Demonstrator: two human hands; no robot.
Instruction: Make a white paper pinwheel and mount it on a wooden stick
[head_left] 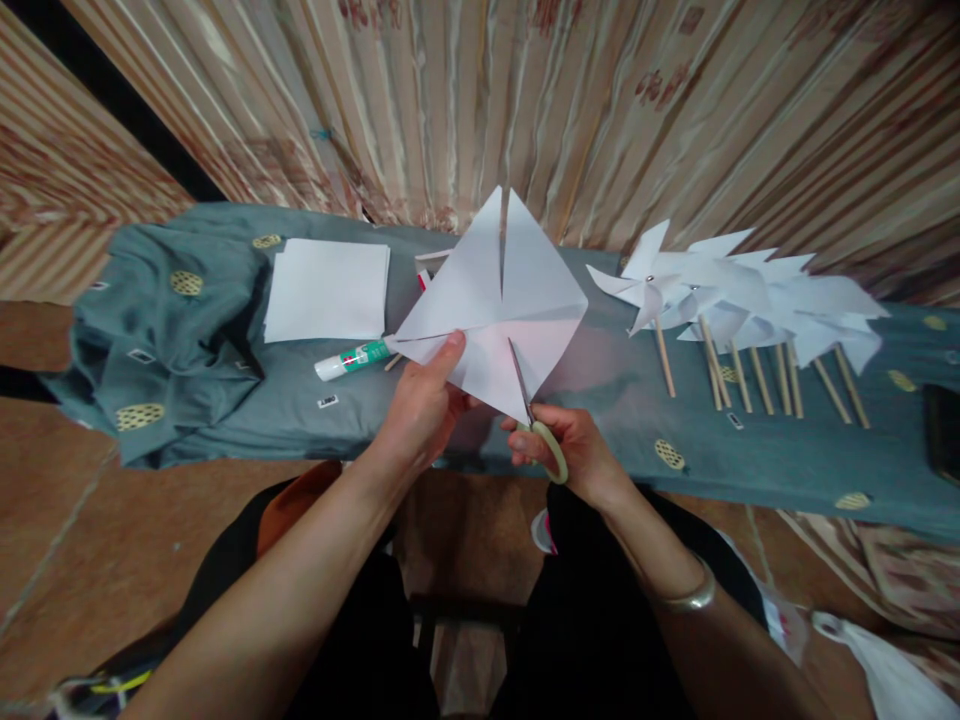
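Over the counter [285, 400], paper [487, 308] is pinched by the left hand [426, 408]; at its near corner, scissors [552, 442] are gripped by the right hand [579, 447]. Flaps could be severed by overcutting.

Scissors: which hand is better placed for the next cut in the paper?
Probably the right hand: it holds the scissors by the handles, one blade lying over the paper at its near corner. The left hand grips the sheet.
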